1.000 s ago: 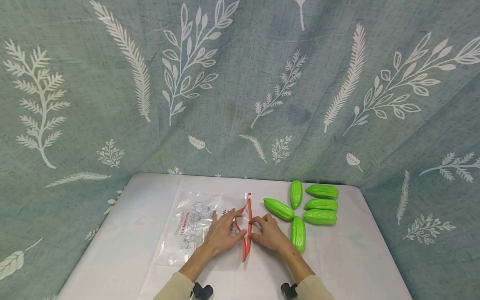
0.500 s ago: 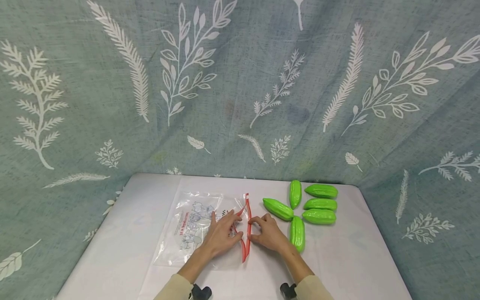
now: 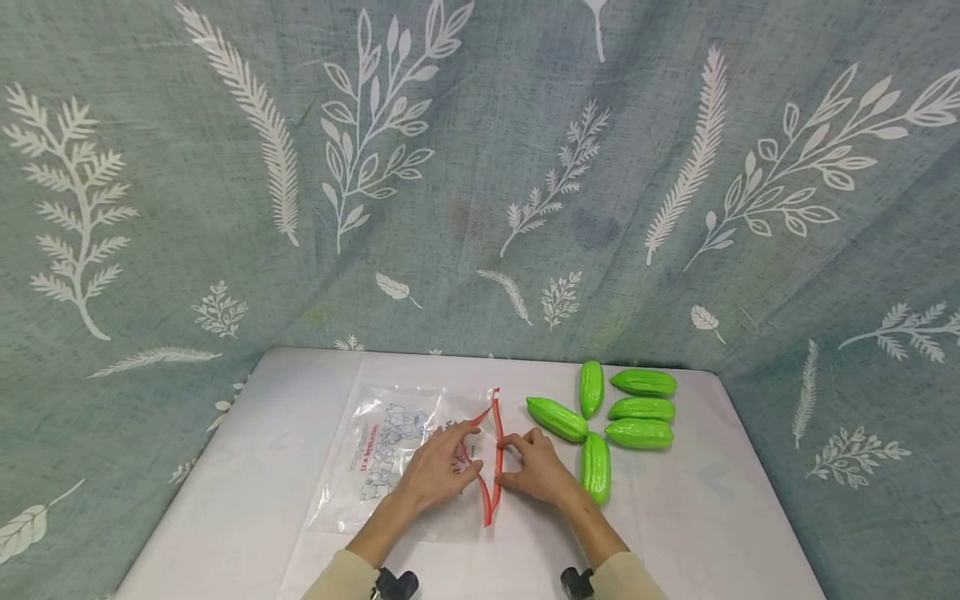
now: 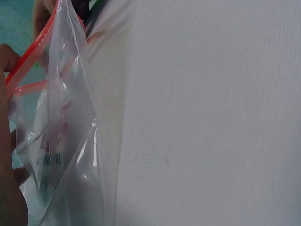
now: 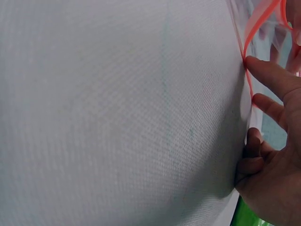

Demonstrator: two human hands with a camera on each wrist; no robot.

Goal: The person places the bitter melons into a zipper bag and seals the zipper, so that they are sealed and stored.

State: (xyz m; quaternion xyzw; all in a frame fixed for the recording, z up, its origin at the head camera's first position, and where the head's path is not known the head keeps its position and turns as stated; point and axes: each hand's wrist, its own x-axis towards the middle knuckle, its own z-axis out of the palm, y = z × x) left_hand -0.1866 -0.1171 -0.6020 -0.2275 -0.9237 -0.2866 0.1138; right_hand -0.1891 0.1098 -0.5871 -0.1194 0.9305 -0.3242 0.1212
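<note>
A clear zip bag (image 3: 360,454) with red zip strips and printed drawings lies flat, its mouth facing right and spread apart. My left hand (image 3: 442,467) holds the upper lip, lifted and drawn leftward from the lower one. In the left wrist view, the raised plastic (image 4: 70,127) hangs in folds, with some fingers (image 4: 19,175) seen behind it. At the lower lip, my right hand (image 3: 542,471) keeps its thumb and a fingertip on the red strip (image 5: 248,77), spaced a little apart along it. Its other fingers are curled in.
Several green ridged, pointed vegetables resembling bitter melons lie right of the bag; one vegetable (image 3: 596,468) is just beside my right wrist. All rest on a white-covered table (image 3: 697,517). A patterned green-grey cloth (image 3: 465,200) hangs behind and at the sides.
My left hand has shifted slightly left with the upper lip, and the gap between the red strips is wider. The right hand and the green vegetables have stayed in place.
</note>
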